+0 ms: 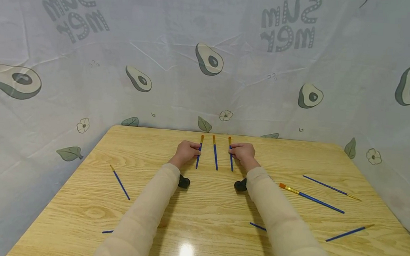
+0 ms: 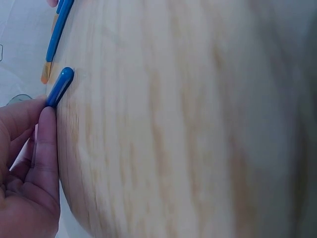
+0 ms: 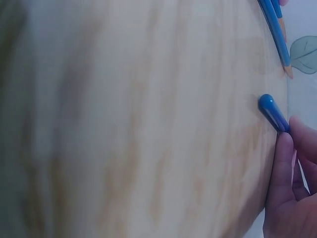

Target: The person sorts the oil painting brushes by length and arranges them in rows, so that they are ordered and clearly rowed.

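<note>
My left hand [image 1: 186, 151] pinches a blue-handled paintbrush [image 1: 198, 157] near the table's far edge, its orange bristles pointing away. In the left wrist view the rounded end of that blue handle [image 2: 62, 85] sticks out from between thumb and finger. Across from it my right hand [image 1: 244, 152] pinches another blue paintbrush [image 1: 231, 162]; the right wrist view shows its handle end [image 3: 272, 111] at the fingertips. Between the two hands a third paintbrush [image 1: 215, 154] lies on the table, touched by neither. All three lie roughly side by side, bristles toward the back.
On the wooden table [image 1: 206, 207], a thin paintbrush [image 1: 120, 183] lies at left. A wide paintbrush [image 1: 314, 199], a slim one [image 1: 329, 187] and another [image 1: 347, 234] lie at right. Both sleeves partly cover further brushes [image 1: 257, 226]. A printed cloth [image 1: 176, 23] hangs behind.
</note>
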Action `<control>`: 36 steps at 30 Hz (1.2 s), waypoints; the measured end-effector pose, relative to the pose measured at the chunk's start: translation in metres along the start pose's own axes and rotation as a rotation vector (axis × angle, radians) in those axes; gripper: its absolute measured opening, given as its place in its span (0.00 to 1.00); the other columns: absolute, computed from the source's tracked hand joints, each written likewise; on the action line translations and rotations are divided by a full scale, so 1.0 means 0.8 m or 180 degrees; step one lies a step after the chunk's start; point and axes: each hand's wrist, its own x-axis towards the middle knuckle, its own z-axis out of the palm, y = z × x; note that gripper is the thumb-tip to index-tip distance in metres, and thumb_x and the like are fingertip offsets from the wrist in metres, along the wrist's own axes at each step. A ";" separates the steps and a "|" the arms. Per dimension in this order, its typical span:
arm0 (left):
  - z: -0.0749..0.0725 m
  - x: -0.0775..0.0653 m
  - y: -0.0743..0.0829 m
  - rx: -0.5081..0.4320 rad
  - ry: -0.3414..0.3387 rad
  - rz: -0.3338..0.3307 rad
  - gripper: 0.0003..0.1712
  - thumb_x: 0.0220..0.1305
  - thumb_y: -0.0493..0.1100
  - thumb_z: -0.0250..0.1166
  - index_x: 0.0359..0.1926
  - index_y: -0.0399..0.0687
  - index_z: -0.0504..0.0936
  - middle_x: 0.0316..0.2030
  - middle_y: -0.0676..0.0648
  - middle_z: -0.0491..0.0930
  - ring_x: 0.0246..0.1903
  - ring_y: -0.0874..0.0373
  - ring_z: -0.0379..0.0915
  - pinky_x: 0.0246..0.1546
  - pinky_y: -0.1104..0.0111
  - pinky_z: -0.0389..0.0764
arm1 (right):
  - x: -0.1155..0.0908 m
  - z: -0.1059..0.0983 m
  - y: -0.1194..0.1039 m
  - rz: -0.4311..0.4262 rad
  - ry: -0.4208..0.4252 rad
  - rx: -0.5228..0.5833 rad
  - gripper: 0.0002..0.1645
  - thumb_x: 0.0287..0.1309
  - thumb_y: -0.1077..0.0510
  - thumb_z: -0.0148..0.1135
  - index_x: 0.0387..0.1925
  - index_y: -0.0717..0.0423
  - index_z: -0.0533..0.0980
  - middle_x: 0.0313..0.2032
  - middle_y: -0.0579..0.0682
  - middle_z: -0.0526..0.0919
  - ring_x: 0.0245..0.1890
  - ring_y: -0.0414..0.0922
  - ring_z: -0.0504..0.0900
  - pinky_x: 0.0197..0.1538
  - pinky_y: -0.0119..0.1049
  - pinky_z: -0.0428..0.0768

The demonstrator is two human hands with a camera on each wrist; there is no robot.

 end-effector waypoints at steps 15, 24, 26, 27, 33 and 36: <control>0.000 0.000 0.003 -0.0188 -0.0023 0.0012 0.18 0.60 0.27 0.66 0.53 0.33 0.82 0.45 0.38 0.80 0.42 0.48 0.82 0.39 0.69 0.83 | -0.015 -0.006 -0.003 -0.0160 -0.0100 0.0092 0.15 0.58 0.68 0.67 0.48 0.64 0.82 0.44 0.58 0.84 0.38 0.46 0.85 0.41 0.33 0.83; 0.001 0.000 -0.001 -0.0186 -0.0002 -0.0010 0.18 0.60 0.27 0.66 0.53 0.33 0.82 0.45 0.37 0.80 0.42 0.48 0.82 0.39 0.68 0.83 | -0.019 -0.010 -0.002 -0.0111 -0.0421 0.0316 0.24 0.62 0.67 0.63 0.60 0.65 0.74 0.57 0.62 0.76 0.54 0.53 0.79 0.49 0.35 0.80; 0.001 0.000 -0.002 -0.0168 -0.0015 0.0009 0.18 0.60 0.27 0.66 0.53 0.33 0.82 0.45 0.37 0.80 0.42 0.48 0.82 0.39 0.68 0.83 | -0.020 -0.013 -0.001 -0.0099 -0.0491 0.0354 0.25 0.63 0.67 0.62 0.62 0.64 0.73 0.58 0.62 0.75 0.55 0.53 0.78 0.51 0.36 0.80; 0.001 0.001 -0.003 -0.0160 -0.0019 0.0021 0.18 0.60 0.27 0.66 0.53 0.33 0.82 0.45 0.37 0.80 0.42 0.48 0.82 0.39 0.68 0.83 | -0.021 -0.014 -0.001 -0.0096 -0.0523 0.0352 0.25 0.63 0.67 0.61 0.62 0.64 0.72 0.58 0.62 0.74 0.56 0.53 0.77 0.52 0.37 0.79; 0.000 0.000 -0.002 -0.0179 -0.0039 -0.0005 0.18 0.61 0.28 0.65 0.53 0.33 0.82 0.45 0.38 0.80 0.42 0.49 0.82 0.39 0.68 0.83 | -0.025 -0.027 -0.001 -0.0216 -0.0678 0.0163 0.26 0.65 0.66 0.60 0.63 0.64 0.71 0.59 0.62 0.74 0.56 0.54 0.77 0.52 0.38 0.79; -0.002 -0.003 0.002 -0.0173 -0.0047 -0.0011 0.18 0.61 0.28 0.65 0.54 0.33 0.82 0.46 0.38 0.80 0.42 0.49 0.82 0.39 0.69 0.83 | -0.027 -0.040 -0.003 -0.0380 -0.0803 -0.0090 0.27 0.66 0.64 0.60 0.65 0.64 0.70 0.59 0.63 0.73 0.57 0.55 0.76 0.52 0.40 0.79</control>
